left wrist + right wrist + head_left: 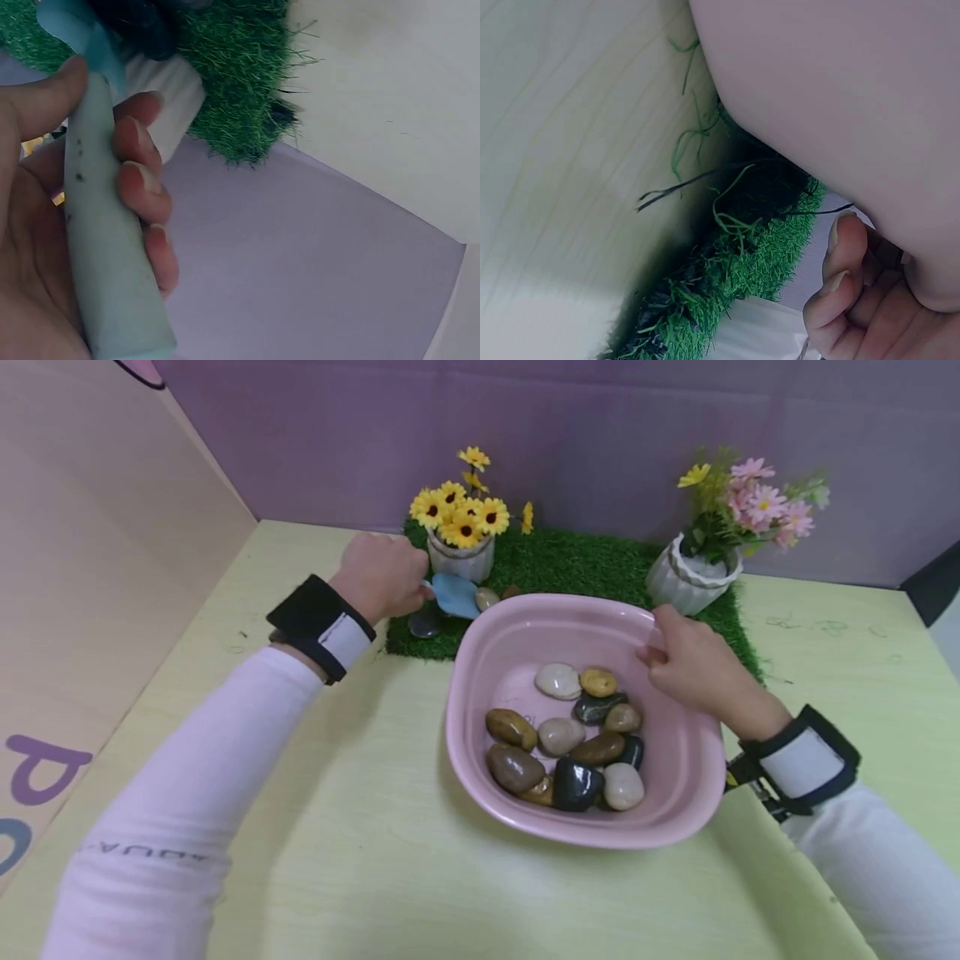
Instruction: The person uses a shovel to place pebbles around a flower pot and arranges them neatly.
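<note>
Left hand point(384, 572) wraps its fingers round the handle point(112, 225) of a light blue scoop point(455, 595); thumb lies along the handle near the blade end. Blade sticks out just past the hand, on its right in the head view, right below the white pot point(461, 557) of yellow flowers point(462, 518). A pale stone point(486, 600) sits at the blade's far side; can't tell if they touch. Dark stone point(424, 625) on the artificial grass mat point(577, 564), just below the left hand in the head view.

Right hand point(693, 664) grips the pink basin point(678, 760) at its upper right rim, thumb inside, fingers curled under the outside. Basin is right of the left hand, nearer the wearer, its upper edge overlapping the mat in view; whether its base rests on the table point(337, 827) is unclear. Inside: a cluster of smooth stones, incl. a big black one point(576, 785), a white one point(623, 787), a yellow one point(597, 682) and a dark brown one point(515, 767). Second ribbed white pot point(690, 578), tilted, holding pink flowers point(768, 503), stands beyond the right hand. Purple backdrop point(600, 460) behind.
</note>
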`<state>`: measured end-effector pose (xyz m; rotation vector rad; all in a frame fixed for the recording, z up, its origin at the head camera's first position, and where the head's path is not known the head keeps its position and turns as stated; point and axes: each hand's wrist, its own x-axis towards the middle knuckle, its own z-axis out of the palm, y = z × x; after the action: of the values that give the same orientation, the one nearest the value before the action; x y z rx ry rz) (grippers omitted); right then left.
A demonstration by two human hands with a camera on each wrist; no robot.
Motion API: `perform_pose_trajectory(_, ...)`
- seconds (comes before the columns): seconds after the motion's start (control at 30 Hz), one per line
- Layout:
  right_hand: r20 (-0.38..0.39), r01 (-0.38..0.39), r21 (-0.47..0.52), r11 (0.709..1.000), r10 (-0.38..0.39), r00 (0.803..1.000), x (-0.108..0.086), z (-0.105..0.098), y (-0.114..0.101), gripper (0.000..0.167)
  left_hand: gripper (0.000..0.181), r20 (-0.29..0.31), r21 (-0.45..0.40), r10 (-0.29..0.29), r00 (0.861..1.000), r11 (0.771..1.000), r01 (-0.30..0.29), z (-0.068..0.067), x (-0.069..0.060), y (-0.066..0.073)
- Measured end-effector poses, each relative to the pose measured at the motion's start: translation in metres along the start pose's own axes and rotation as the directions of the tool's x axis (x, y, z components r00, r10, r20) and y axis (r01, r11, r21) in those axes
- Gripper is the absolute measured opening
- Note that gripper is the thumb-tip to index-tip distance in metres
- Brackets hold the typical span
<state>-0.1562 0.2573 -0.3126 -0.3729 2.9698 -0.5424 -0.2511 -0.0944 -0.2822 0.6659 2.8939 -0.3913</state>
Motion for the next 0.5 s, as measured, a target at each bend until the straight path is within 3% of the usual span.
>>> perform_pose_trajectory(0.23,0.007,-0.008,-0.004,1.0,0.008,1.0,0.0,0.0,0.0,0.022,0.04,0.035,0.026,-0.055,0.998,0.998,0.054,-0.004,-0.001,0.009)
perform_pose_trajectory(0.5,0.011,-0.014,-0.003,1.0,0.014,1.0,0.0,0.0,-0.001,0.022,0.041,0.027,0.062,-0.033,0.999,0.998,0.031,-0.013,-0.006,0.01)
